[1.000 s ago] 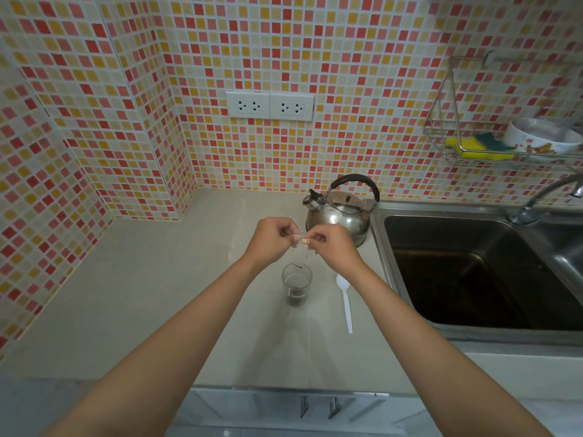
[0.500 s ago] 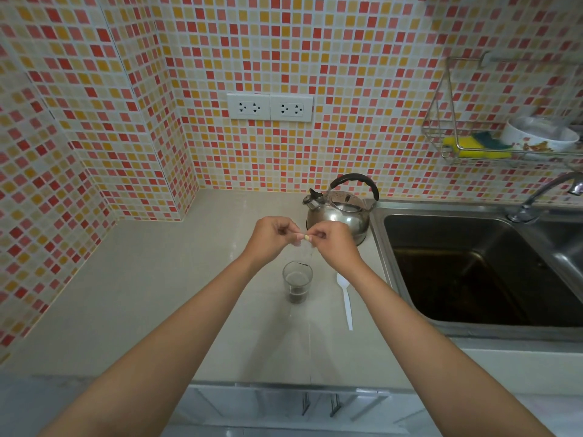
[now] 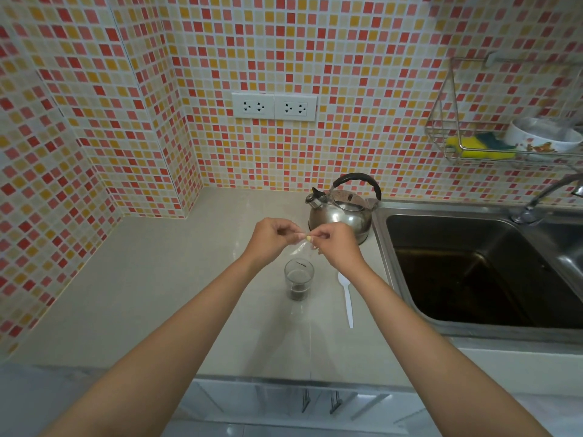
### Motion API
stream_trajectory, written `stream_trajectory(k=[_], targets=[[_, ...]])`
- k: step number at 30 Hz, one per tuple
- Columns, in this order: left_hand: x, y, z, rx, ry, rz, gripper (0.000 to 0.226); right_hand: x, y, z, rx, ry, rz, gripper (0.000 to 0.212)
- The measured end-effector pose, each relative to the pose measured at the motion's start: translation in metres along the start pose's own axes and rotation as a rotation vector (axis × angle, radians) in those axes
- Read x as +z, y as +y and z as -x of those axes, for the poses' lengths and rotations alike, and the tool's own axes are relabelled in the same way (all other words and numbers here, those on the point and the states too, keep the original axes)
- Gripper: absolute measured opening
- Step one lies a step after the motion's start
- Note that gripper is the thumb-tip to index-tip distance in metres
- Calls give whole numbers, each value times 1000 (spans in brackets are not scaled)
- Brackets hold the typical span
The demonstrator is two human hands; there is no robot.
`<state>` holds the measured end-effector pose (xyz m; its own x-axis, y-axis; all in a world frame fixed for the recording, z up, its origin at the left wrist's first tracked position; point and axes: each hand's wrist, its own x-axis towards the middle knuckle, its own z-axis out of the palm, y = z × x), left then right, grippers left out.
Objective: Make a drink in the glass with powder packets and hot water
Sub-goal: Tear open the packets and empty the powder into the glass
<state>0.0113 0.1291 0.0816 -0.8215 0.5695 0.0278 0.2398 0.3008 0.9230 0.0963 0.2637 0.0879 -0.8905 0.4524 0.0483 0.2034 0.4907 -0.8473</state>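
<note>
A small clear glass stands on the beige counter with dark powder at its bottom. Directly above it my left hand and my right hand both pinch the top of a small clear plastic packet, which hangs down between them toward the glass rim. The packet's contents are too faint to make out. A steel kettle with a black handle stands behind my hands. Right of the glass a white plastic spoon lies on the counter.
A steel sink with a tap fills the right side. A wire rack on the tiled wall holds a sponge and a bowl. Two wall sockets sit above the counter. The counter's front edge runs below my forearms.
Both hands stay pinched together above the glass with barely any shift. The clear packet now shows hanging lower between my fingers.
</note>
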Motion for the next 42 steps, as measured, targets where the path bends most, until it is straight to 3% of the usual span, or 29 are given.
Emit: stream_trajectory(k=[3, 5, 7, 13, 19, 24, 31, 42], targets=[[-5, -9, 7, -209, -118, 65, 43, 1, 2, 3, 98, 52, -154, 15], [-9, -17, 16, -280, -172, 162, 25, 4, 3, 3, 165, 63, -230, 17], [-17, -22, 24, -291, -110, 276, 9, 11, 1, 5, 200, 55, -283, 18], [-49, -36, 37, -350, 109, 341, 9, 58, -11, 17, 152, 76, -312, 31], [-74, -76, 54, -349, 289, 111, 19, 125, -1, 27, 84, -6, -126, 22], [-71, -117, 58, -394, 278, -12, 21, 167, 22, 25, 156, -133, 56, 23], [-50, -156, 54, -444, 289, -156, 12, 189, 46, 17, 83, -293, 352, 24], [-39, -170, 57, -384, 237, -376, 15, 196, 54, 22, -98, -294, 671, 22]])
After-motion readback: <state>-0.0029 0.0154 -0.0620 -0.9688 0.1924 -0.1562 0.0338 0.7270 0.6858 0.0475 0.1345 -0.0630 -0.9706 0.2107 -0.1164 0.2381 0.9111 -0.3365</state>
